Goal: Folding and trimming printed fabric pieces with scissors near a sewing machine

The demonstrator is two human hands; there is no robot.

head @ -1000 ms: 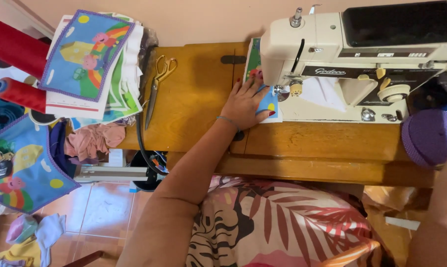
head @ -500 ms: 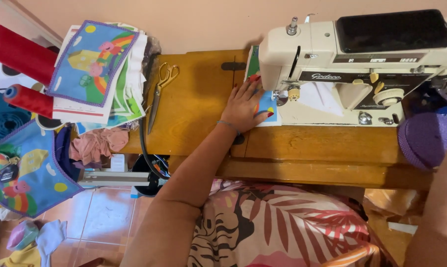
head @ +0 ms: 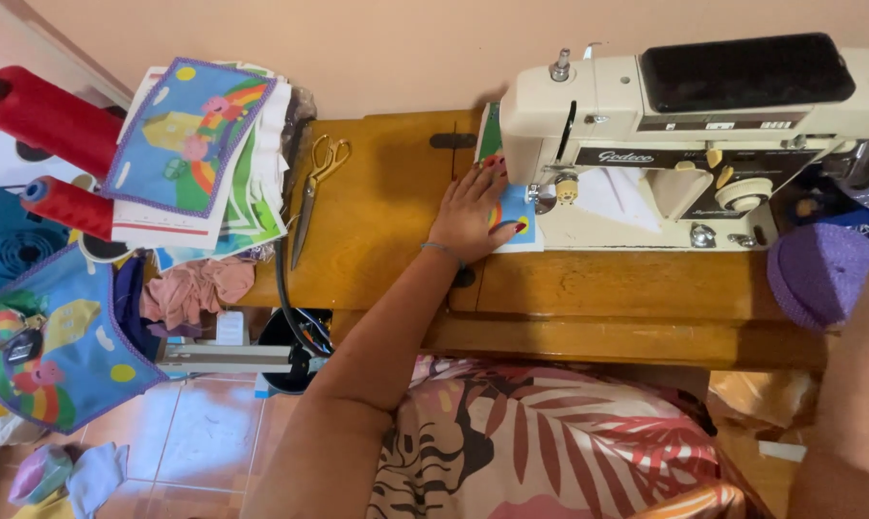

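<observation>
Feeding printed fabric piece (head: 511, 207) under the needle end of the cream sewing machine (head: 694, 106), judging by the pose. Pressing it flat with left hand (head: 473, 213), fingers spread, palm down, nothing gripped; fabric lying beneath fingertips, at the machine's left end. Right hand not showing, only forearm at the machine's right. Next move likely calling for steady guiding toward the needle. Scissors (head: 314, 192) lying well left of the machine.

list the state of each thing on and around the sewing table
left hand: flat, palm down on the fabric piece
fabric piece: lying flat, partly under the sewing machine's head
sewing machine: upright on the table
scissors: closed, lying untouched
printed fabric stack: piled, tilted
right hand: out of view
</observation>
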